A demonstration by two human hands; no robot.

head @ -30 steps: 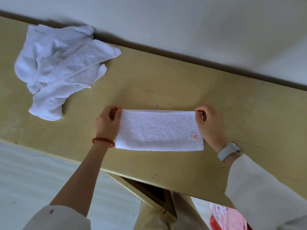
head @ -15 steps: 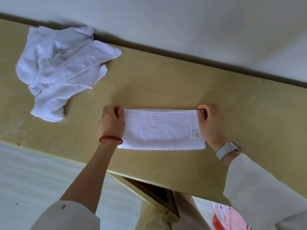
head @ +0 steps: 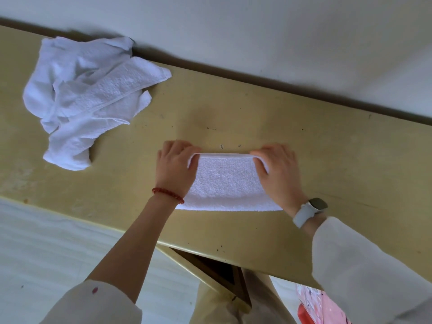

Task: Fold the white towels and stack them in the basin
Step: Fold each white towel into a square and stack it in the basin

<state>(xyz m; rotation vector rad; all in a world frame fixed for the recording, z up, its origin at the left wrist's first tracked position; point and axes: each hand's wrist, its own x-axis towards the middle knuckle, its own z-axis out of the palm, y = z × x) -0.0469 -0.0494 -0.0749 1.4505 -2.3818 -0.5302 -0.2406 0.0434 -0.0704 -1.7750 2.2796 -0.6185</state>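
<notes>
The yellow counter (head: 268, 118) runs along a pale wall. Well to the left of the fingers, a crumpled pile of white towels (head: 86, 99) lies at the counter's far edge. Between the 2 hands a folded white towel (head: 225, 181) lies flat, its near edge close to the counter's front. The left hand (head: 175, 169) curls its fingers (head: 194, 157) round the towel's left end; the right hand (head: 278, 171) pinches the right end, both at the far corners.
</notes>
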